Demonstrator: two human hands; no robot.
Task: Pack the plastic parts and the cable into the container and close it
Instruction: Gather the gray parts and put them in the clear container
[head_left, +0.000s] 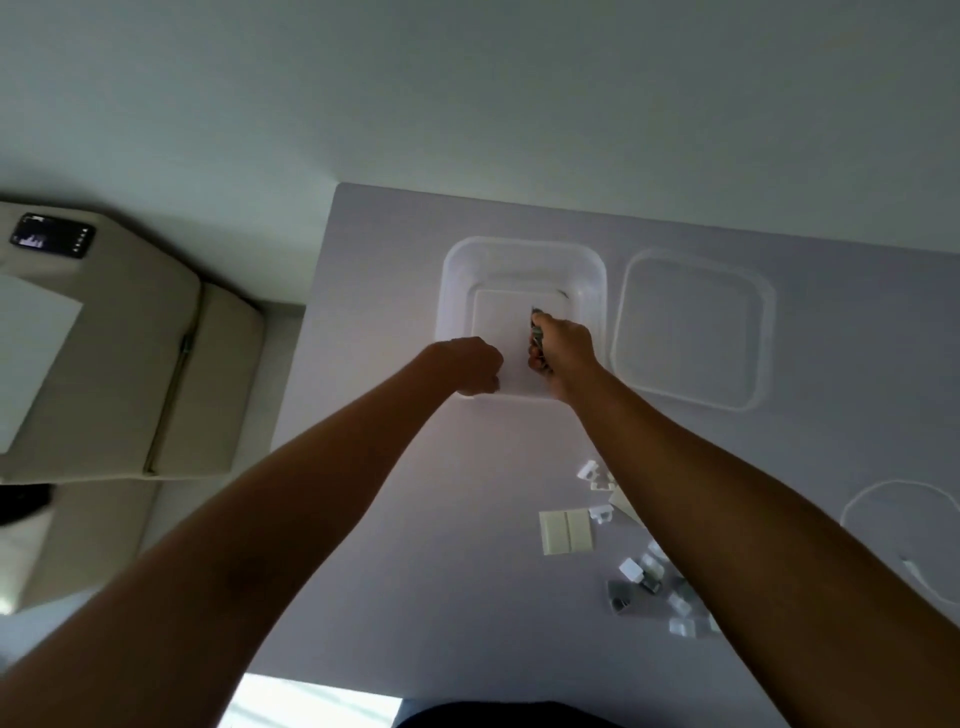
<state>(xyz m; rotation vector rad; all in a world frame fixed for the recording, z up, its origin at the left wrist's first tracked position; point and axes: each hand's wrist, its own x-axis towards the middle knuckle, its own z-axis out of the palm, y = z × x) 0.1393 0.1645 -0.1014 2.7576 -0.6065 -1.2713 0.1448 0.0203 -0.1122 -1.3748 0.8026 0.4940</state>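
A clear square plastic container (519, 254) stands open at the far middle of the grey table. Its clear lid (693, 332) lies flat just to its right. My right hand (563, 353) is inside the container, closed around several small grey and dark plastic parts (537, 332). My left hand (470, 366) is a fist at the container's near left rim; I cannot tell whether it grips the rim. More plastic parts lie near my right forearm: a cream double plate (565, 531), white clips (592, 473) and grey pieces (631, 587). A white cable (883, 488) loops at the right edge.
The table (415, 467) ends on the left, where a beige sofa (130, 364) stands with a dark phone (52, 235) and a white sheet (31, 358) on it. A pale wall rises behind the table.
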